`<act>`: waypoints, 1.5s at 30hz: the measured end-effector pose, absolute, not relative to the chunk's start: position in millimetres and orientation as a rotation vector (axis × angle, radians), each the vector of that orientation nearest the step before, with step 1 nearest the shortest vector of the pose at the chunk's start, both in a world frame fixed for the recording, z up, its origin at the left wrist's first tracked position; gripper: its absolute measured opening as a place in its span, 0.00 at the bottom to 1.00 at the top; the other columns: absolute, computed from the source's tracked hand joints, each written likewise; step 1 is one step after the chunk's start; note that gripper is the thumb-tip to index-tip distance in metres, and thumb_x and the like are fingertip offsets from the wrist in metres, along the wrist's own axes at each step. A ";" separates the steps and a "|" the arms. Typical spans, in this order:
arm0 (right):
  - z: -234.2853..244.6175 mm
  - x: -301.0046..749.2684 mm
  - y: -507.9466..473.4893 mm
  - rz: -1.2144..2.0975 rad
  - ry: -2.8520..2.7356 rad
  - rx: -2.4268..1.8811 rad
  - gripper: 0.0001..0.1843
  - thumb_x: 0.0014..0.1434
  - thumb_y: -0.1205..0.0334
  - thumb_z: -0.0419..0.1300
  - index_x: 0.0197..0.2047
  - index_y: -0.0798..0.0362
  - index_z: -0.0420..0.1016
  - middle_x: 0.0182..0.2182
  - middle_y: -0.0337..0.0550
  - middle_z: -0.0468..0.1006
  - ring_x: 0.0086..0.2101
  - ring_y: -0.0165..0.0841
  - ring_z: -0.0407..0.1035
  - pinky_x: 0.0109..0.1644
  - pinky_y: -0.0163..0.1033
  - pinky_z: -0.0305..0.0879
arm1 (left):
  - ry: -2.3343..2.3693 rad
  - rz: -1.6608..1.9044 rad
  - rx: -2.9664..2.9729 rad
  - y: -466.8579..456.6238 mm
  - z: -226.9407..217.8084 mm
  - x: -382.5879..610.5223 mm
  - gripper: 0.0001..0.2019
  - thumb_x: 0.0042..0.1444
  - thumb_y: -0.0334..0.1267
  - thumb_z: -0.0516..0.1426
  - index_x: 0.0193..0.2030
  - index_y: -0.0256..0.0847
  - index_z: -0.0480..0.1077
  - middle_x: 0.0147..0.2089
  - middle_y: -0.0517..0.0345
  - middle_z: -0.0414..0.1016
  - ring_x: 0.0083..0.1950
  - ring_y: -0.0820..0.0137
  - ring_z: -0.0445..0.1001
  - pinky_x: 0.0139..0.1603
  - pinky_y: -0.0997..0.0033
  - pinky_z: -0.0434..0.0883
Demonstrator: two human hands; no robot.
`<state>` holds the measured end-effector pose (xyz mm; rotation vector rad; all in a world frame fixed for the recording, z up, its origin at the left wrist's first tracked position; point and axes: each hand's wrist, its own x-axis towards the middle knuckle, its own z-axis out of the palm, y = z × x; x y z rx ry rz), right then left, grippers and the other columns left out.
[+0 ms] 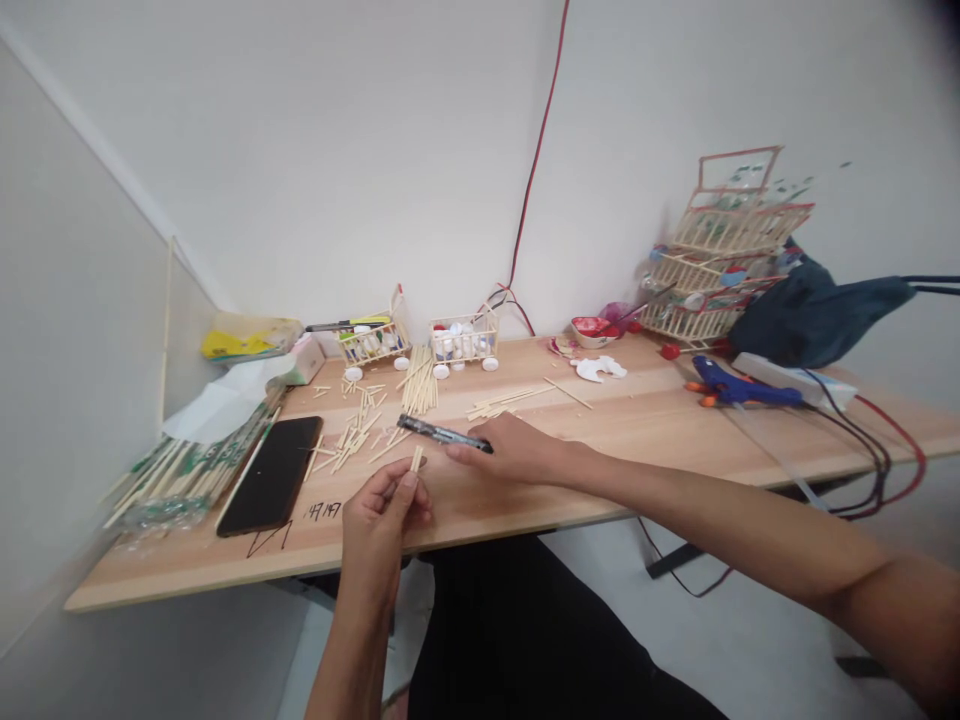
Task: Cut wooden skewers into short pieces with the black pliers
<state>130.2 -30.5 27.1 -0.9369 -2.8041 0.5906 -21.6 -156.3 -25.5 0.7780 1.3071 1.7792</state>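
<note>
My left hand (388, 505) is closed near the table's front edge, with thumb and fingers pinching a couple of short wooden sticks (416, 459) that point up. Just right of it, my right hand (517, 448) grips the near end of a slim dark grey tool (442, 432). It looks like a utility knife, though its exact kind is unclear. The tool's far end points left toward a scatter of cut stick pieces (356, 435). Behind the tool lies a bundle of longer sticks (420, 382).
Two small stick carts (461, 345) stand at the back. A phone (271, 475) and bagged sticks (202, 465) lie left. Rightward are a blue glue gun (742, 385), its cables, a white power strip (793, 378), stacked stick baskets (720, 260) and a red-filled dish (595, 332).
</note>
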 end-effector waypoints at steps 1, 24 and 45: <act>29.1 131.1 -28.8 0.726 -2.765 -0.949 0.38 0.60 0.31 0.42 0.28 0.57 0.73 0.26 0.48 0.76 0.27 0.33 0.68 0.29 0.35 0.55 | 1.306 1.789 0.786 -156.6 -25.7 -21.7 0.17 0.45 0.43 0.65 0.40 0.35 0.74 0.23 0.63 0.70 0.24 0.76 0.67 0.27 0.75 0.66; 32.1 114.5 -13.7 1.147 -2.410 -0.743 0.09 0.56 0.59 0.58 0.28 0.56 0.71 0.21 0.36 0.74 0.25 0.27 0.69 0.31 0.31 0.61 | 1.030 1.501 0.644 -143.3 -12.3 -14.7 0.17 0.50 0.46 0.62 0.40 0.34 0.75 0.37 0.45 0.81 0.41 0.61 0.79 0.39 0.66 0.74; 35.5 175.1 95.6 1.275 -1.393 -0.831 0.12 0.54 0.58 0.64 0.28 0.56 0.70 0.21 0.39 0.72 0.21 0.26 0.64 0.24 0.31 0.62 | 1.896 1.311 1.523 -81.9 8.7 -15.9 0.09 0.49 0.43 0.59 0.31 0.39 0.75 0.31 0.57 0.78 0.31 0.68 0.73 0.35 0.69 0.67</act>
